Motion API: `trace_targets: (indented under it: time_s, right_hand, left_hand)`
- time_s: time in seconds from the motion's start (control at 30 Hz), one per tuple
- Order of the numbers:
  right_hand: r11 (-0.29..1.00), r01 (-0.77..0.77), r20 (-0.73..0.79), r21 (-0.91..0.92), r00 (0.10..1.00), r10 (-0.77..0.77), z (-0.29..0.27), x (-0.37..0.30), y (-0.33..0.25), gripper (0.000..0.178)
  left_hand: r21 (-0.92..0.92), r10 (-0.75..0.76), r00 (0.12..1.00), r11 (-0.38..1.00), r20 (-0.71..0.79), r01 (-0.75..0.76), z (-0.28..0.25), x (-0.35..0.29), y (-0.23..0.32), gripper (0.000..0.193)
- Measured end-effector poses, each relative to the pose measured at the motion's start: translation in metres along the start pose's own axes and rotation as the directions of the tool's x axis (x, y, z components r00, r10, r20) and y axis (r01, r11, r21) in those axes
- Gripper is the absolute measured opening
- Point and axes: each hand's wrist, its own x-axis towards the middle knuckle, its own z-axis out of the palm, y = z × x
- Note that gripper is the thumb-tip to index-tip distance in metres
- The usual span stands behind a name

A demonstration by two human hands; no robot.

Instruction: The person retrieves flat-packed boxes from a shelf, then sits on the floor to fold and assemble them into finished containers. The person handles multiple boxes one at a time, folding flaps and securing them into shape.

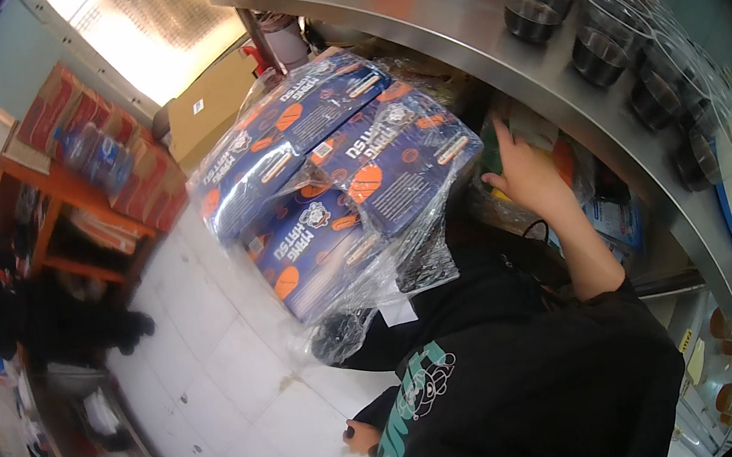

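Note:
In front of my body is a bundle of blue-and-orange printed boxes (347, 161), wrapped in clear plastic film (429, 243) that is torn and hanging loose at the near side. A small white slip (398, 306) lies by the film's near edge. My right hand (524, 171) is beside the bundle's right end, its index finger stretched and thumb apart, with nothing visible in it. Low by my left side, my left hand (363, 437) comes out of a black sleeve with fingers curled. A small dark spot shows at its fingers; I cannot make out what it is.
A curved-looking steel counter (450, 25) runs along the right, with clear cups of dark liquid (602, 46). Under it sit bags and packets (613, 222). A cardboard box (214, 110) is beyond the bundle; an orange shelf (54, 207) and a person in black (30, 304) are left.

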Motion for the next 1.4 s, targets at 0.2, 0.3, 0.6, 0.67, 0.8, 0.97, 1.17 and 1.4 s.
trace_targets:
  time_s: [0.2,0.3,0.6,0.67,0.8,0.97,1.17,1.4]
  right_hand:
    - [0.864,0.202,-0.116,0.461,0.979,-0.167,0.033,0.008,-0.024,0.12]
    - [0.859,0.192,-0.114,0.475,0.981,-0.156,0.033,0.004,-0.027,0.119]
    - [0.884,0.182,-0.104,0.431,0.983,-0.151,0.03,0.006,-0.029,0.118]
    - [0.887,0.191,-0.116,0.421,0.981,-0.156,0.03,0.008,-0.027,0.118]
    - [0.876,0.179,-0.094,0.448,0.984,-0.153,0.032,0.01,-0.026,0.113]
    - [0.82,0.316,-0.088,0.477,0.945,-0.314,0.027,0.016,-0.008,0.108]
    - [0.965,0.138,0.235,0.222,0.953,-0.19,-0.002,0.062,0.064,0.048]
    - [0.965,0.147,0.438,-0.218,0.898,-0.038,0.045,0.065,0.073,0.02]
  left_hand:
    - [0.073,-0.016,0.972,0.997,-0.236,0.034,0.029,0.02,-0.021,0.049]
    - [0.144,-0.015,0.956,0.988,-0.292,0.059,0.039,0.029,-0.027,0.047]
    - [0.106,-0.031,0.968,0.993,-0.248,0.059,0.036,0.025,-0.031,0.047]
    - [0.106,-0.021,0.971,0.993,-0.238,0.047,0.037,0.028,-0.037,0.047]
    - [0.083,-0.006,0.975,0.996,-0.221,0.025,0.038,0.038,-0.051,0.047]
    - [-0.065,0.058,0.995,0.996,-0.083,-0.063,0.021,0.025,-0.05,0.047]
    - [-0.007,-0.038,0.997,0.999,-0.062,0.037,-0.012,-0.015,-0.005,0.047]
    - [0.064,-0.109,0.989,0.991,-0.101,0.116,-0.02,-0.025,0.01,0.044]
